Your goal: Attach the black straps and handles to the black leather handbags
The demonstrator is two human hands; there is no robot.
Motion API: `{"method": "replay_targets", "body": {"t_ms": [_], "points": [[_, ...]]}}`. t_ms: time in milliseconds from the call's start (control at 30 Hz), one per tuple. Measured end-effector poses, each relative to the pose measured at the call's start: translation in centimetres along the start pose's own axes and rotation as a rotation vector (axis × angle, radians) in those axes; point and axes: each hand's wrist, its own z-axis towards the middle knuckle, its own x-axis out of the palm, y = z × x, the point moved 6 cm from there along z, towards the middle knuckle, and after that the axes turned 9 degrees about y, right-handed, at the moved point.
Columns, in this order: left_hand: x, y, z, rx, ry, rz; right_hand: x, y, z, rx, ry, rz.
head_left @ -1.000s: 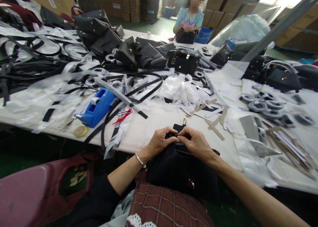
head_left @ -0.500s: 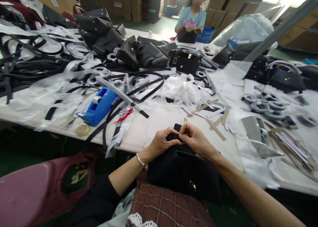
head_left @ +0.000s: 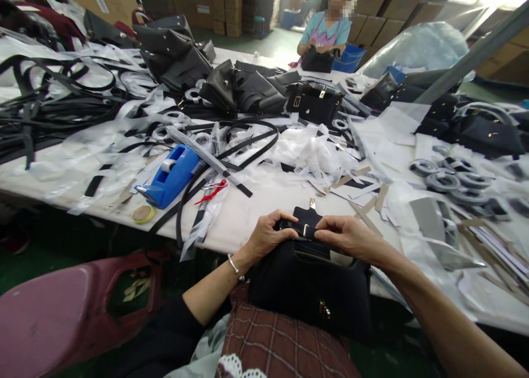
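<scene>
A black handbag [head_left: 306, 290] rests on my lap against the table edge, with a gold clasp low on its near side. Across its top runs a black strap with a small gold buckle [head_left: 305, 230]. My left hand [head_left: 270, 235] pinches the strap to the left of the buckle. On the buckle's other side, my right hand [head_left: 345, 236] grips the strap between thumb and fingers. Beyond the strap a black flap with a gold metal tab [head_left: 313, 203] lies toward the table. Part of the bag's opening shows below my fingers.
A blue tape dispenser [head_left: 173, 175], a yellow tape roll [head_left: 144, 214] and red-handled snips [head_left: 212, 190] lie on the left. Crumpled white wrapping [head_left: 309, 149] and card strips cover the middle. Black bags [head_left: 316, 103] stand farther back. Across the table a person [head_left: 324, 36] handles another bag.
My right hand has moved right along the strap from close beside my left hand, uncovering the buckle and more of the flap. My left hand stays on the strap.
</scene>
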Motion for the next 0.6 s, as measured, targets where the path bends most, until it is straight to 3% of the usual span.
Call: {"method": "replay_targets", "body": {"t_ms": [333, 533, 600], "points": [[1.3, -0.5, 0.0, 0.014, 0.069, 0.024, 3.3, -1.2, 2.0, -0.106, -0.016, 0.26], [0.3, 0.0, -0.2, -0.019, 0.019, 0.014, 3.2, -2.7, 1.7, -0.012, 0.146, 0.369], [0.5, 0.2, -0.2, -0.033, 0.033, 0.007, 3.1, -2.7, 1.8, -0.019, 0.132, 0.331]]}}
